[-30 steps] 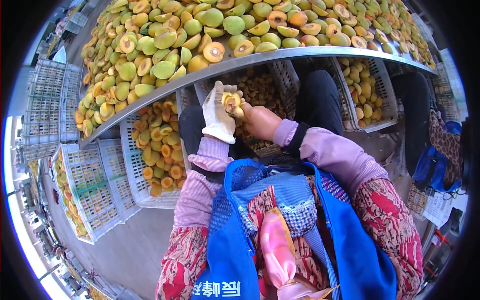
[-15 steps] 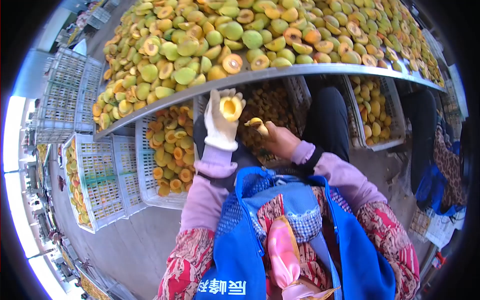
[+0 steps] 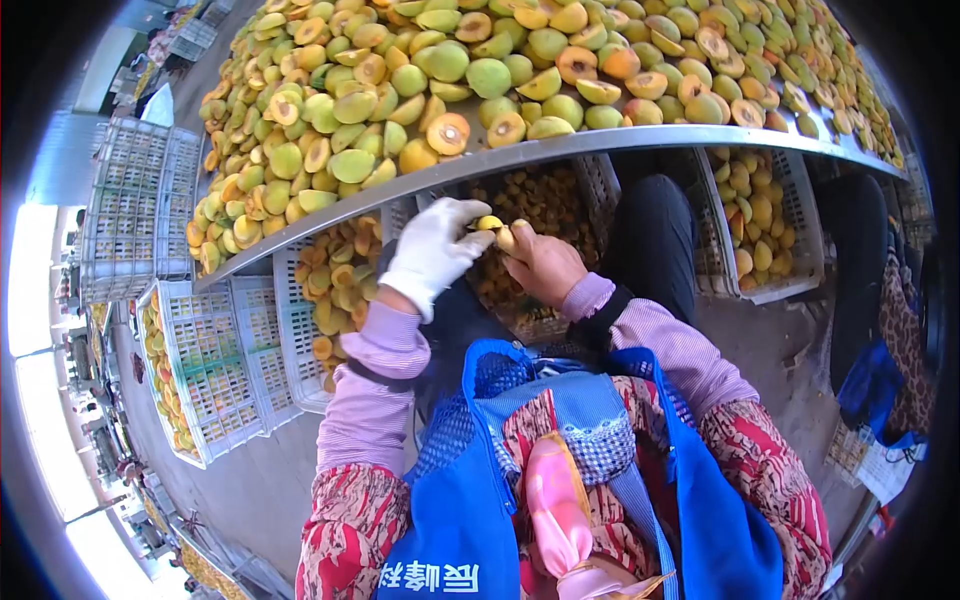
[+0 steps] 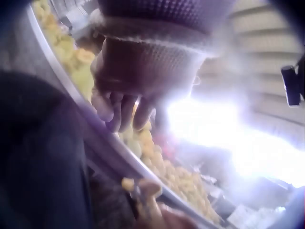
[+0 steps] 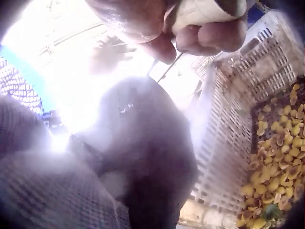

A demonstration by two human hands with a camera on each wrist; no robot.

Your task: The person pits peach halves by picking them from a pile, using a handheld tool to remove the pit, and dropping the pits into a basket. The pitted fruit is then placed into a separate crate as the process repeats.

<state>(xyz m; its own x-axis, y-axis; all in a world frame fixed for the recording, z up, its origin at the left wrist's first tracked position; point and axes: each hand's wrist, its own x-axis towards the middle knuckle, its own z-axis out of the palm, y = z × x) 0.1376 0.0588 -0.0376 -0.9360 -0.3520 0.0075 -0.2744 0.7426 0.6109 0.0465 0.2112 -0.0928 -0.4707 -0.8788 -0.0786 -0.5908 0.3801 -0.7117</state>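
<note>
My left hand (image 3: 435,250), in a white glove, is held below the table edge with its fingers loosely bent. Close to those fingertips is a yellow fruit piece (image 3: 490,222). In the left wrist view the fingers (image 4: 140,114) hang with nothing visible between them. My bare right hand (image 3: 548,265) grips a short hand tool by its pale handle (image 5: 202,12). At the tool's far end the left wrist view shows a small yellow lump (image 4: 127,184). Glare and blur hide the shape of the tool's tip.
A metal-edged table (image 3: 560,147) bears a heap of halved peaches (image 3: 490,78). Under it stand plastic crates: one of fruit halves (image 3: 335,285) at left, one of smaller pieces (image 5: 271,176) between the knees, another of fruit (image 3: 750,215) at right. A crate (image 3: 215,360) stands farther left.
The hollowed peach half that lay in my left hand is no longer there. The glove has turned over, its back now up, and its fingers have come close to the tool in my right hand.
</note>
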